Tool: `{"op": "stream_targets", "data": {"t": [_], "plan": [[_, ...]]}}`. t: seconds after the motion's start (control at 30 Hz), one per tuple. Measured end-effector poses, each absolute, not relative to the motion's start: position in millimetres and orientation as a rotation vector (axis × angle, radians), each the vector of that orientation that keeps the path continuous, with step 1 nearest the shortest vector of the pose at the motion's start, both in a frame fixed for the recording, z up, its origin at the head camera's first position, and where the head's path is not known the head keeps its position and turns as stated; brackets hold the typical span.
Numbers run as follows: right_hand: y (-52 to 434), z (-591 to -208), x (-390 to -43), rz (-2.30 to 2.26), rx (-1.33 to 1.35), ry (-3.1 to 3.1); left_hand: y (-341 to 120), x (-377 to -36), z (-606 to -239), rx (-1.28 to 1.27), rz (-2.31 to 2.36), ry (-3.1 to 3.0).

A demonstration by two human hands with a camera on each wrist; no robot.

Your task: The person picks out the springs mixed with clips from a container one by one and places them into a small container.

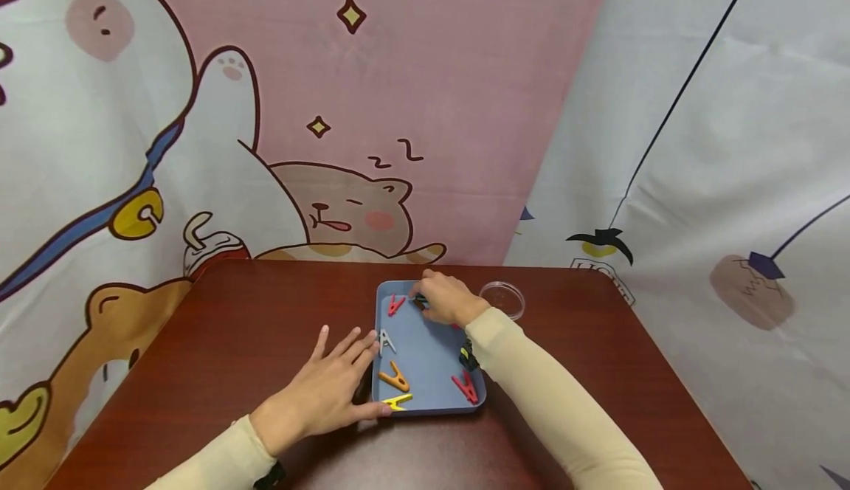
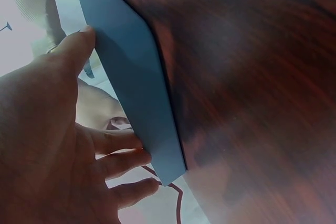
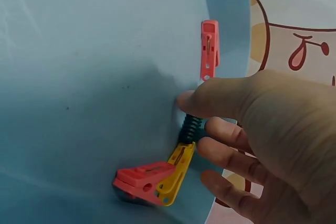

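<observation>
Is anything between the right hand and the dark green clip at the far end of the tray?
Nothing visible. The right hand already has its fingertips on the dark green clip at the tray far end. A red and yellow clip lies just beside it, and a pink clip sits apart, neither in the way.

clothespins (image 1: 395, 378): at least 8 | blue tray (image 1: 425, 350): 1 | clear dish (image 1: 502, 299): 1 | hands: 2

I see blue tray (image 1: 425, 342) centre open; clothespins (image 1: 395, 378) crowd its edges. Petri dish (image 1: 502, 299) blocks right side; left tabletop (image 1: 252, 320) free.
</observation>
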State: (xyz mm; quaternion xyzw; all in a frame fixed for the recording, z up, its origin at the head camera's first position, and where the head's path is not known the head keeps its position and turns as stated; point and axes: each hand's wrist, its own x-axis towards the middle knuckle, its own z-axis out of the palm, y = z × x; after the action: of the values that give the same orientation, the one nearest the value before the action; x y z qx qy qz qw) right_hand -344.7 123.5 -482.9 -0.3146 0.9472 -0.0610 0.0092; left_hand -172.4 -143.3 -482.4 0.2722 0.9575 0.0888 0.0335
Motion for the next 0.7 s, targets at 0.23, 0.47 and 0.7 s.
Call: {"op": "stream_targets", "data": {"t": [0.23,0.47,0.7], "plan": [[117.8,-486.0,-350.4,-0.143,-0.966,2.964,-143.8,-172.2,-482.4,0.838,0.253,2.952],[116.7,-485.9,-352.4,-0.134,-0.976,2.982,-144.0,-172.4,-482.4,0.847,0.269,2.955],[116.9,-487.0,-352.5,-0.098,-0.966,2.98,-144.2,-172.0,-482.2,0.851,0.254,2.958]]}}
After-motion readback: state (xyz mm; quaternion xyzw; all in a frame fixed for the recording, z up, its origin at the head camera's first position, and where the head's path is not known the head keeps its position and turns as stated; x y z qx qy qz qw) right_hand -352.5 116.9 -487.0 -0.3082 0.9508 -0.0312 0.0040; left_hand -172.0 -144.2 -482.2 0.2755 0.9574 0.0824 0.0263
